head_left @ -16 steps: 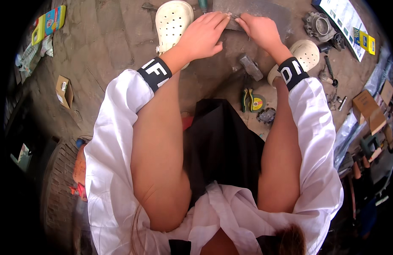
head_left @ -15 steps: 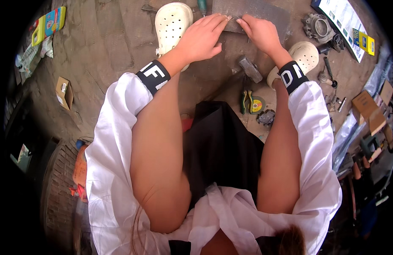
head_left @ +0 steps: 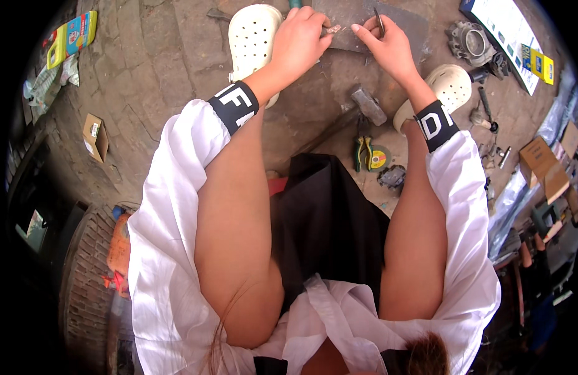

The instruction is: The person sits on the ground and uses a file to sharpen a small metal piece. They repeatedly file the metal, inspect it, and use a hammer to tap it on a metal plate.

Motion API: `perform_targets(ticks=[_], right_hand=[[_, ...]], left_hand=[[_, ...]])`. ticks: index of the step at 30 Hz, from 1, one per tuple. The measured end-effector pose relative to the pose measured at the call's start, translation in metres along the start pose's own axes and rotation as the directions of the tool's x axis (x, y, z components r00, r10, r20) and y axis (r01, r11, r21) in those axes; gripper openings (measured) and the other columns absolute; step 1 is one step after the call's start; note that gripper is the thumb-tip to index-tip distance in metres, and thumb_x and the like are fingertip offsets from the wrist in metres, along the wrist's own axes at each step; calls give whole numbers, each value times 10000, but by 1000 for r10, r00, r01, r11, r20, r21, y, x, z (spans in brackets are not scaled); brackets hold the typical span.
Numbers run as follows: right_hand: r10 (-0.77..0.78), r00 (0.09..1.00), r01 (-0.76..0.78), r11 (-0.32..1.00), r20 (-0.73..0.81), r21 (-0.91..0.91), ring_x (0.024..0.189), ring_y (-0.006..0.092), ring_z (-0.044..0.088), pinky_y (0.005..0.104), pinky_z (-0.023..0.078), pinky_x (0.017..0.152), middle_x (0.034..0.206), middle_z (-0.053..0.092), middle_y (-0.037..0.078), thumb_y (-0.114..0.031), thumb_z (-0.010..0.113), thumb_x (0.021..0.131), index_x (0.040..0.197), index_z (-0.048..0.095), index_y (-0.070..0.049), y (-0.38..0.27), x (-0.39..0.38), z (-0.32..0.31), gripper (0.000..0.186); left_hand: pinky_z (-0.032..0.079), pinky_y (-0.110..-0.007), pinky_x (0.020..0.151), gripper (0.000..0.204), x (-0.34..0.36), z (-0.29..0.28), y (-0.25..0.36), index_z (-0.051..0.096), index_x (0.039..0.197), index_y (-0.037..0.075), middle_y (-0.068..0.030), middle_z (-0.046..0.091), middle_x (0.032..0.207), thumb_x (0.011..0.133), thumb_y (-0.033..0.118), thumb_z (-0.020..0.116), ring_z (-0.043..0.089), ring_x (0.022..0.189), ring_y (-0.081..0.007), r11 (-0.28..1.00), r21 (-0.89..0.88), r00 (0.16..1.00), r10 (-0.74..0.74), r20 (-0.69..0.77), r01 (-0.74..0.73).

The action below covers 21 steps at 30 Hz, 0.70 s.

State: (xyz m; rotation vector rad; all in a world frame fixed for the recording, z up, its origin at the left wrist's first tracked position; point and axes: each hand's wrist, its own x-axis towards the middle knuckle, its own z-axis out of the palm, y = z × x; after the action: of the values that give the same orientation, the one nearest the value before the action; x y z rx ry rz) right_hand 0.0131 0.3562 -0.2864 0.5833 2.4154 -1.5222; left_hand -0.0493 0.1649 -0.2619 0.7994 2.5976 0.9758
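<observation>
My left hand [head_left: 300,40] is closed above the edge of a dark grey flat plate [head_left: 416,28]. Its fingertips pinch together, and whatever is in them is too small to make out. Across a narrow gap, my right hand [head_left: 392,45] grips a thin dark metal strip [head_left: 379,22], which sticks up between its fingers. A teal handle [head_left: 295,3] shows just beyond the left hand, its other end hidden. Nearer to me lie a hammer [head_left: 367,105], pliers with green and yellow handles [head_left: 363,152] and a yellow-labelled disc [head_left: 379,158].
My feet in cream clogs [head_left: 254,44] flank the work spot on brick paving. Right of it are a round metal housing [head_left: 470,42], a white box [head_left: 504,37], a small yellow box [head_left: 541,65] and cardboard [head_left: 544,169]. A yellow jug [head_left: 73,39] stands far left.
Both hands have shifted slightly apart and curled more. A thin metal strip now shows upright in the right hand, where it was not visible before.
</observation>
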Motion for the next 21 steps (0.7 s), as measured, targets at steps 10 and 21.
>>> perform_targets(ticks=[10, 21], right_hand=[[-51, 999, 51, 997, 3, -64, 668, 80, 537, 270, 467, 648, 741, 635, -23, -214, 731, 858, 1042, 676, -40, -3, -8, 4, 259], [33, 939, -263, 709, 342, 654, 506, 6, 401, 181, 290, 442, 799, 701, 41, -131, 641, 905, 977, 662, -17, -122, -82, -79, 136]], left_hand=[[520, -356, 778, 132, 10, 20, -17, 673, 863, 59, -57, 666, 814, 746, 108, 710, 627, 867, -241, 1000, -11, 998, 2, 56, -1], [469, -216, 691, 136, -10, -111, 93, 667, 942, 3, -11, 669, 857, 807, -3, 685, 608, 774, -57, 594, -739, 935, -66, 348, 317]])
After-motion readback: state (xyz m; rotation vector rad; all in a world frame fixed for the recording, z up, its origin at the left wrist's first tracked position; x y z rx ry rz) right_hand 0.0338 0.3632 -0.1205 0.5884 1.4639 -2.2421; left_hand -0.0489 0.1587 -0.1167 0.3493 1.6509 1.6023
